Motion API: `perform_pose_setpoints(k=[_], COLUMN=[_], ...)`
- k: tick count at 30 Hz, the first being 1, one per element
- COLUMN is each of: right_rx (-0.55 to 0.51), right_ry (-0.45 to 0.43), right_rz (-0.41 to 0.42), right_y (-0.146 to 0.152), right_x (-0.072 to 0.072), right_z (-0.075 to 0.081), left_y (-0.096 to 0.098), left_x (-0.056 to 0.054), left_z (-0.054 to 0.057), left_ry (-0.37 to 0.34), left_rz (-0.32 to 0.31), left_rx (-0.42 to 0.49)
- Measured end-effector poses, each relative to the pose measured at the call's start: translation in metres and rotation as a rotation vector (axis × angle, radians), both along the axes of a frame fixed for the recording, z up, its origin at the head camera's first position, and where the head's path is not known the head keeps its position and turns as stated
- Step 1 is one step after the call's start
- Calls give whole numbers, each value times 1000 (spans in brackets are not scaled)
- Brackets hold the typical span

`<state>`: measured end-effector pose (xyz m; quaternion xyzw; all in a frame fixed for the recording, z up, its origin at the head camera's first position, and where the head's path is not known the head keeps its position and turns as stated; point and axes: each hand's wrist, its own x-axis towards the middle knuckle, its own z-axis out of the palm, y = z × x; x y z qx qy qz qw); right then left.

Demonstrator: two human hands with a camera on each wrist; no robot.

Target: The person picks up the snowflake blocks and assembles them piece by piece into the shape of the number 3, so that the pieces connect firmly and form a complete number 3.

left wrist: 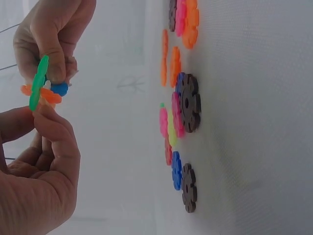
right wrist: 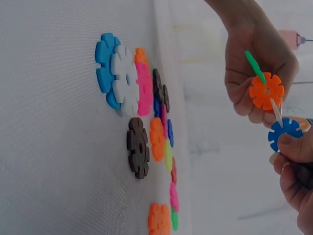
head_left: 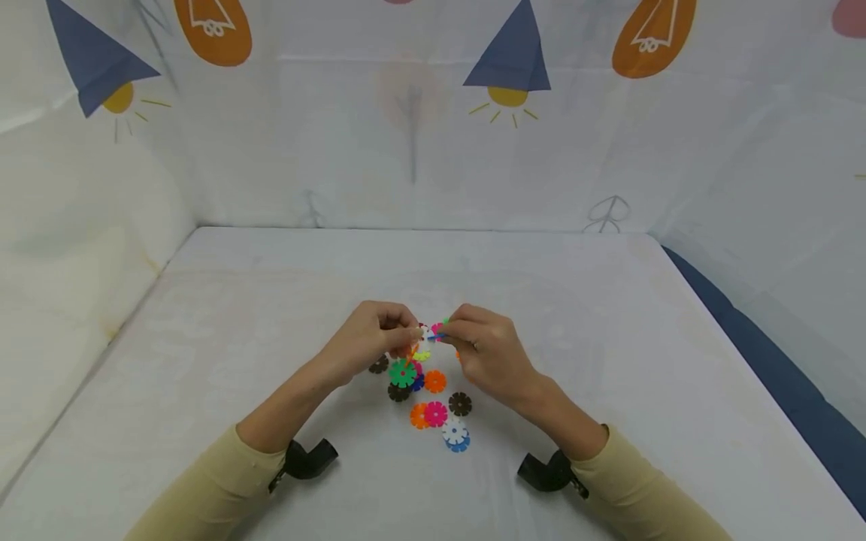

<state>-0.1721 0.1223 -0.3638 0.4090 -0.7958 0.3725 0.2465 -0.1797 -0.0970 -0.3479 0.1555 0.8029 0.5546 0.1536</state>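
My left hand point(head_left: 372, 334) pinches a small cluster of notched, flower-shaped interlocking discs. In it, a green disc point(left wrist: 39, 83) and an orange disc point(right wrist: 267, 91) cross at an angle, and a white disc point(right wrist: 277, 110), seen edge-on, follows. My right hand point(head_left: 490, 349) pinches a blue disc point(right wrist: 285, 133) between thumb and fingers. The blue disc meets the white one's edge; whether their slots are engaged, I cannot tell. Both hands are raised above the table, fingertips close together. Left fingertips partly hide the white disc in the head view.
Loose discs lie on the white table point(head_left: 271, 270) beneath and in front of the hands: a brown disc point(head_left: 460, 404), a pink disc point(head_left: 436, 414), a white disc overlapping a light blue disc point(head_left: 458, 445), and several others. Patterned white fabric point(head_left: 338, 135) stands behind the table.
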Motion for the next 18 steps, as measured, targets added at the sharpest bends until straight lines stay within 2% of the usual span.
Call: perform_pose_setpoints(k=[8,14,18], right_rx=[-35,-57,-61], right_ry=[-96,-164,-182], right_rz=[-15,-50,-42], right_y=[1,2,2], right_x=[-2,-3,-4], right_z=[5,5,3], left_y=[-4,-6,-9], left_x=[-3,-5,-6], left_z=[2,2,1], left_ry=[4,-32,-51], left_rz=[-30,-56,-64], left_rx=[19,24,28])
